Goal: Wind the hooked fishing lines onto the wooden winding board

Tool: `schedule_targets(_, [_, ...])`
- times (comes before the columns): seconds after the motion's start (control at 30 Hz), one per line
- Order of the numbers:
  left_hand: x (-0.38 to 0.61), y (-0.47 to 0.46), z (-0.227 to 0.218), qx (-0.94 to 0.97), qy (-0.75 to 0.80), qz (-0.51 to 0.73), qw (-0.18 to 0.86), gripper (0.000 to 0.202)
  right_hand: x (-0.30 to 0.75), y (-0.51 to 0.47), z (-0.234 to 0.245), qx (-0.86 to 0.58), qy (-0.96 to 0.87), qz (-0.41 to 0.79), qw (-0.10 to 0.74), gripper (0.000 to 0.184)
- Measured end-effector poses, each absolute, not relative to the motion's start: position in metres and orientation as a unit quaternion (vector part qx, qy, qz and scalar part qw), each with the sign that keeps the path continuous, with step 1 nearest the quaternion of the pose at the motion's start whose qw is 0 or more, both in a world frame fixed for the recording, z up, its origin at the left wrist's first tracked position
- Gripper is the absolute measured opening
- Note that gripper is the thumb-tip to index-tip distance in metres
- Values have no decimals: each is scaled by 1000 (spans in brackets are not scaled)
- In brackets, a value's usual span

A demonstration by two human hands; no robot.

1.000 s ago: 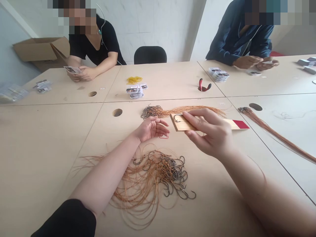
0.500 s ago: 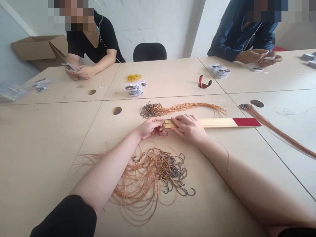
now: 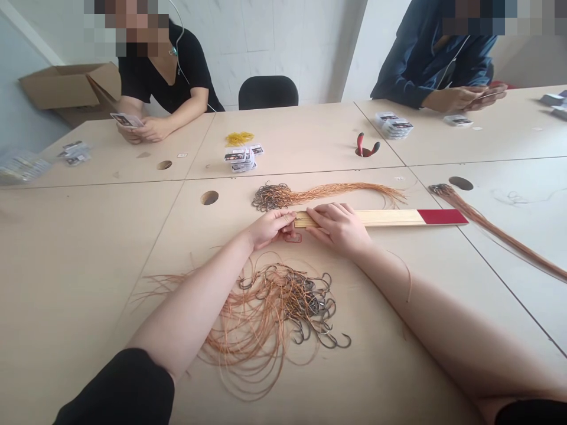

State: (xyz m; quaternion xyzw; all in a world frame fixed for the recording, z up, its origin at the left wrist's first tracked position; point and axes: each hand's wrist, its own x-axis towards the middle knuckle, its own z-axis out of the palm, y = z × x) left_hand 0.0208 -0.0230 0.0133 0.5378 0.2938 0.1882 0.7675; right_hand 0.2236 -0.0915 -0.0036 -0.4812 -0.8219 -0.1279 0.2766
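A long wooden strip (image 3: 390, 218) with a red far end lies flat on the table. My right hand (image 3: 339, 227) rests on its near end, fingers curled over it. My left hand (image 3: 269, 227) pinches at that same end, fingers closed; what it pinches is too small to make out. A small red loop lies just below the hands. Under my forearms sits a tangled pile of metal hooks with orange-brown cords (image 3: 283, 304). A tidier bundle of hooks and cords (image 3: 305, 195) lies just beyond the strip.
A third bundle of cords (image 3: 487, 230) stretches across the right table. Card stacks (image 3: 241, 160), yellow rubber bands (image 3: 240, 139) and red-handled pliers (image 3: 365, 145) lie further back. Two people sit opposite, handling cards. Round cable holes (image 3: 209, 198) pierce the tabletops.
The strip, held lifted and tilted in my right hand a second ago, now lies flat on the table. My left hand closed in on its near end and pinched there.
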Motion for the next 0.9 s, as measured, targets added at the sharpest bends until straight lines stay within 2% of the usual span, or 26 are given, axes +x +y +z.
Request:
schedule_targets(0.2, [22, -24, 17, 529, 295, 191, 772, 32, 222, -91, -4, -494, -823, -106, 260, 42])
schedule_targets(0.3, [21, -26, 20, 552, 292, 246, 741, 31, 221, -91, -4, -510, -823, -80, 237, 40])
schedule_targets(0.43, [19, -25, 18, 591, 310, 419, 615, 21, 222, -90, -7, -537, -813, -57, 216, 39])
schedule_targets(0.5, [18, -26, 15, 651, 335, 450, 511, 14, 223, -89, -8, -544, -810, -47, 215, 38])
schedule_targets(0.6, [20, -27, 9, 756, 361, 425, 342, 4, 224, -88, -8, -543, -810, -29, 219, 37])
schedule_targets(0.67, [22, -28, 6, 802, 355, 396, 271, 7, 224, -87, -9, -542, -811, -20, 221, 37])
schedule_targets(0.77, [23, -28, 4, 839, 341, 369, 211, 9, 224, -86, -10, -542, -810, -11, 226, 34])
schedule_targets(0.9, [23, -27, 6, 849, 345, 345, 200, 6, 224, -85, -12, -539, -809, -5, 234, 33])
